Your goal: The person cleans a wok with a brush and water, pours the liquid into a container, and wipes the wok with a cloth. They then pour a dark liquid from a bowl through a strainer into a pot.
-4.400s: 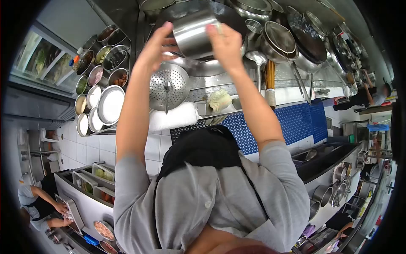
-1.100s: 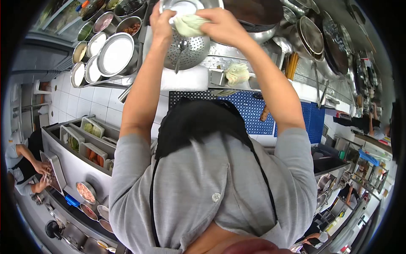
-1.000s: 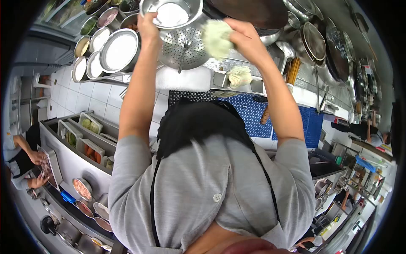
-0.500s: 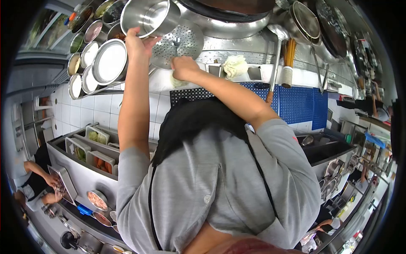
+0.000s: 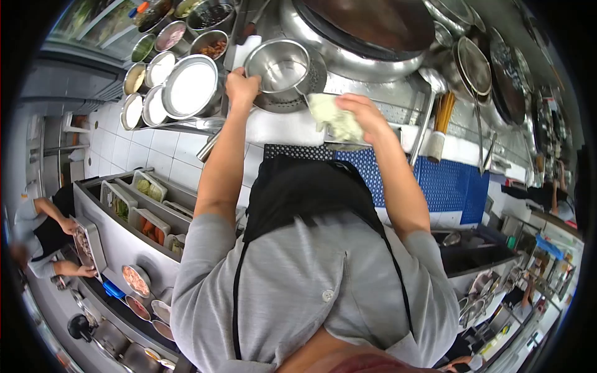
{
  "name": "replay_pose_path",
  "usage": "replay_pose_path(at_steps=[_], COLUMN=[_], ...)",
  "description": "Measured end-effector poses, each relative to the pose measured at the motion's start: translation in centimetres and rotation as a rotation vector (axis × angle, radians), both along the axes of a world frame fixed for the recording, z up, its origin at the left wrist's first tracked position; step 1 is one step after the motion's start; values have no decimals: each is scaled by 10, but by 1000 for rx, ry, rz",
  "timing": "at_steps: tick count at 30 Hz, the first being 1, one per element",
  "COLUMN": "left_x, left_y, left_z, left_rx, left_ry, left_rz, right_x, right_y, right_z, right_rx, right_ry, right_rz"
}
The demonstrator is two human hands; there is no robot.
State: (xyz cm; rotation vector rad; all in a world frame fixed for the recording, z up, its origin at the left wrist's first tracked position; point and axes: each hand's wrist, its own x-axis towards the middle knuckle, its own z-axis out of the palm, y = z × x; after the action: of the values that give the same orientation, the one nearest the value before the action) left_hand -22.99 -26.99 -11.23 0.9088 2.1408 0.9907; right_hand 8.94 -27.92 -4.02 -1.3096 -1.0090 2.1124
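My left hand (image 5: 242,89) grips the side of a round steel pot (image 5: 280,65), fingers closed at its rim. The pot is tilted, showing a bare inside. Under and behind it lies a perforated steel strainer (image 5: 317,78), partly hidden. In my right hand (image 5: 364,118) is a crumpled pale cloth (image 5: 334,118), close to the pot's right side and blurred by motion. To the left of my left hand stands a wide container of white contents (image 5: 191,86).
A large wok (image 5: 367,25) fills the top. Smaller containers stand at upper left. On the right are a long-handled ladle (image 5: 429,93), a bamboo brush (image 5: 443,115) and wire strainers (image 5: 474,65). A co-worker (image 5: 56,224) holds a tray (image 5: 92,245) at far left.
The pot has come down and right over the strainer, with my left hand still on it. My right hand has left the strainer's handle area and picked up the cloth from the counter edge.
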Motion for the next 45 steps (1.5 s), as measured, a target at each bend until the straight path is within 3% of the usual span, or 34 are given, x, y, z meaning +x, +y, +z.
replay_pose_path(at_steps=[2,5,8,12,14,16,18,19,20,23,24,28,31,37,38,41,45], left_x=[-1,13,17,41,69,101,158,187,202,197,196,170,150,118,118,107,113], left_y=[-2,-14,-14,-21,-30,-37,-65,-76,-84,-99,-105,-113,-115,-131,-132,-136,-130], left_z=[3,26,39,48,65,69,83,86,78,50,47,54,49,43,42,29,41], left_rx=[75,97,81,355,464,629,669,686,673,616,587,513,590,609,590,486,416], left_ry=[188,273,295,697,815,460,299,211,79,-140,-220,-487,-512,-604,-633,-768,-1184], left_rz=[40,37,1,-13,-32,-268,-569,-605,-596,-474,-368,39,170,187,249,348,348], right_x=[31,63,123,120,113,97,66,52,50,35,31,-17,-59,-74,-71,-52,0], right_y=[-4,-19,-17,-38,-39,-37,-43,-45,-46,-40,-34,7,17,31,36,44,35], right_z=[1,24,-15,-2,5,4,10,20,0,12,13,-29,-36,-47,-44,-26,5], right_rx=[-111,-196,-274,-209,-227,-250,-260,-246,-310,64,128,975,1040,786,756,708,747], right_ry=[356,446,820,518,517,542,574,596,641,243,168,-612,-876,-937,-919,-932,-1017], right_rz=[-172,-391,-211,-550,-486,-392,-326,-319,-163,166,179,419,651,488,550,552,559])
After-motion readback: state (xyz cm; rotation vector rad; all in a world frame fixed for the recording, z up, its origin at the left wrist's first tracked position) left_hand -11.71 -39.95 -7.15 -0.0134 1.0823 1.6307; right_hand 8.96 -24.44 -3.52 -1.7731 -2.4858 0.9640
